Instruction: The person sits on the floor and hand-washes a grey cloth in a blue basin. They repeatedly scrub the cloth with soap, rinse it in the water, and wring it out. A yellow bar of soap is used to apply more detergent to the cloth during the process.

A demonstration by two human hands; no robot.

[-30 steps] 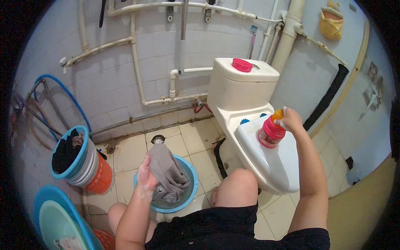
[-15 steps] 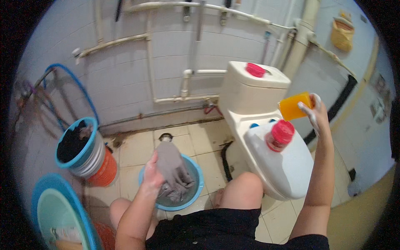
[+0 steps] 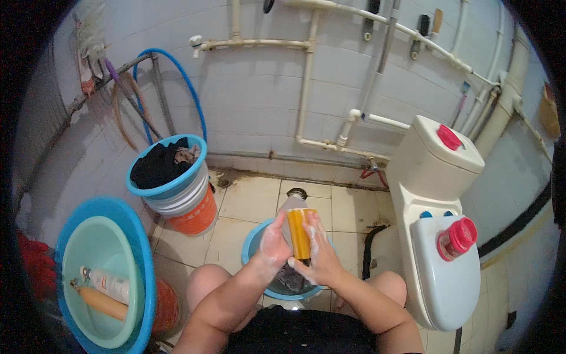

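Over blue basin [image 3: 247, 248]: oblong orange-yellow block [image 3: 299, 233], pale-topped.

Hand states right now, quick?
Left hand: open, beside the orange bar; contact unclear.
Right hand: closed, holding the orange bar.

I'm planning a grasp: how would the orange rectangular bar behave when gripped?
The orange rectangular bar is probably slippery, since whitish lather coats the right hand; likely stiff, as its edges look straight; its flat face should discourage rolling.

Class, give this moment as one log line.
right hand: holding yellow bar | left hand: beside bar | below: blue basin, grey cloth | toilet lid: red jar
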